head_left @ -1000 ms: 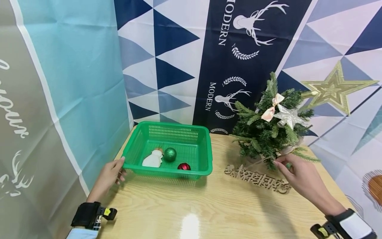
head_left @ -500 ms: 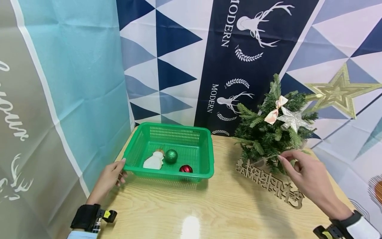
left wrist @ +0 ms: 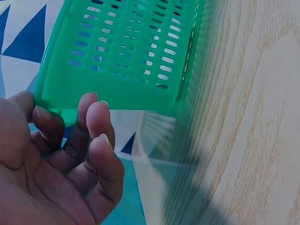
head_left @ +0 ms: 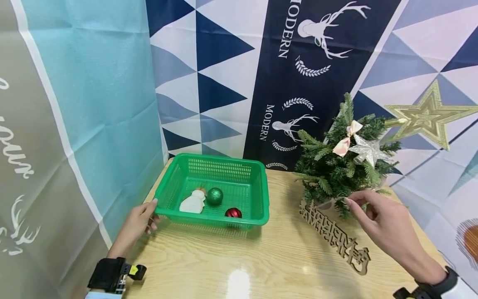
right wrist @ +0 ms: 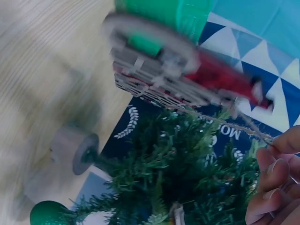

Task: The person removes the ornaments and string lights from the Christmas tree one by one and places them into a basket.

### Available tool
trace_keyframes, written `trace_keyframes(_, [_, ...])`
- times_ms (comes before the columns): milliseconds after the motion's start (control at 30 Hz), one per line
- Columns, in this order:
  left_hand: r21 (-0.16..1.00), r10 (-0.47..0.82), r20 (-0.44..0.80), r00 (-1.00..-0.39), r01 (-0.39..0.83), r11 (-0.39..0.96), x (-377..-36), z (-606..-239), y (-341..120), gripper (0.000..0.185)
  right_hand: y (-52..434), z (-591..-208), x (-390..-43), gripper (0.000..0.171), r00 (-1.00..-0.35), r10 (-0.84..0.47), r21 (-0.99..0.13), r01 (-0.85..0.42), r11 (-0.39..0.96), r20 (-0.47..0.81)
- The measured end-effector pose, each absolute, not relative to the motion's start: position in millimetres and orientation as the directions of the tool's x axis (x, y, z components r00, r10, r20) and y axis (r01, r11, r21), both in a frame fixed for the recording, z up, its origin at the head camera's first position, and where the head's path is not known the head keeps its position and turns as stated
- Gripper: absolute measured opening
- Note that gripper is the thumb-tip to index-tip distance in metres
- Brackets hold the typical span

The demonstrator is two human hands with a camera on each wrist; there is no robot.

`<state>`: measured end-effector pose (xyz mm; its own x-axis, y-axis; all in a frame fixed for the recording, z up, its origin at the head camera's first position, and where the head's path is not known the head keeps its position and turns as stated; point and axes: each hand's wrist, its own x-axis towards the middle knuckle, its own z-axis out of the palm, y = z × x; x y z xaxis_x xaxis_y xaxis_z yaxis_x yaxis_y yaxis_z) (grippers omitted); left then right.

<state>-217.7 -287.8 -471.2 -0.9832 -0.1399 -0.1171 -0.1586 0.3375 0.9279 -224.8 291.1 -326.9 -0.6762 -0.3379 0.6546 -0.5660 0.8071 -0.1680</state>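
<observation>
With thumb and fingertips, my left hand (head_left: 136,222) grips the front left corner of the green plastic basket (head_left: 264,191); in the left wrist view, its other fingers curl loosely beside the basket wall (left wrist: 136,89). My right hand (head_left: 390,230) pinches a thin twine string (right wrist: 220,123) in front of the small Christmas tree (head_left: 336,178). From that string hangs a wooden cut-out "Merry Christmas" sign (head_left: 330,230), tilted below and left of the hand. The right wrist view shows the sign blurred, with red on its other face.
Inside the basket lie a white snowman-shaped ornament (head_left: 192,203), a green glitter ball (head_left: 214,196) and a red ball (head_left: 233,213). The tree bears a pink bow (head_left: 343,145), a silver star (head_left: 367,150) and a large gold star (head_left: 429,114). Patterned cloth walls stand behind the wooden table (head_left: 209,257).
The hanging sign has swung and turned, its near end now lower and closer to the table's front. The right hand has shifted slightly right. The left hand keeps its grip on the basket.
</observation>
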Motion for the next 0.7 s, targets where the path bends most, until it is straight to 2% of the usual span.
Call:
trace_keyframes(367, [0.938,-0.102,-0.071,-0.992,-0.101,0.332,-214,-480,-290,0.065,281,-314,-213,0.026,-0.671,-0.355,-0.165,-0.581,0.797,0.650])
trace_keyframes(567, [0.932,-0.099,-0.024,-0.995,-0.058,0.358,-216,-492,-294,0.065,275,-316,-212,0.038,-0.629,-0.461,-0.121,-0.662,0.739,0.626])
trace_keyframes(700, [0.929,-0.121,-0.042,-0.992,-0.083,0.362,-215,-491,-290,0.067,273,-321,-213,0.037,-0.614,-0.498,-0.092,-0.681,0.726,0.612])
